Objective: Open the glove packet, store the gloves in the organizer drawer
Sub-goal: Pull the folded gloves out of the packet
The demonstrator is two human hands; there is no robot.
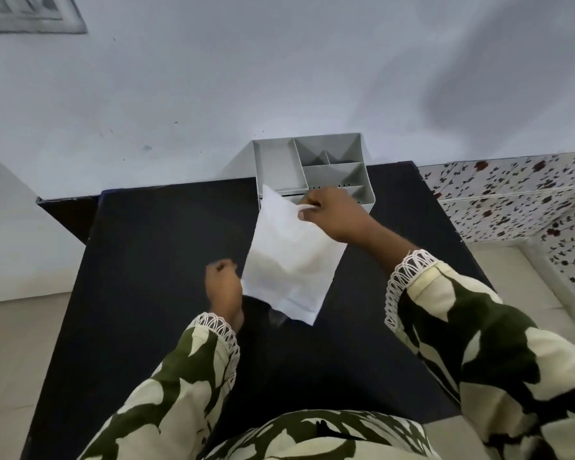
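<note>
I judge the opening step in hand. My right hand (332, 215) pinches the top edge of the white translucent plastic glove packet (291, 260), held above the black tabletop (153, 260). My left hand (224, 287), loosely curled, touches its lower-left edge; whether it grips, I cannot tell. Next: tear the top. The grey compartmented plastic organizer (276, 167) sits at the far edge; open room lies left.

Dark counter (153, 267), matte, set against a pale wall. At twelve o'clock on its far edge, a grey organizer (316, 171) with open compartments.

Black table (146, 260); floral cloth (512, 200); wall vent (30, 14).
</note>
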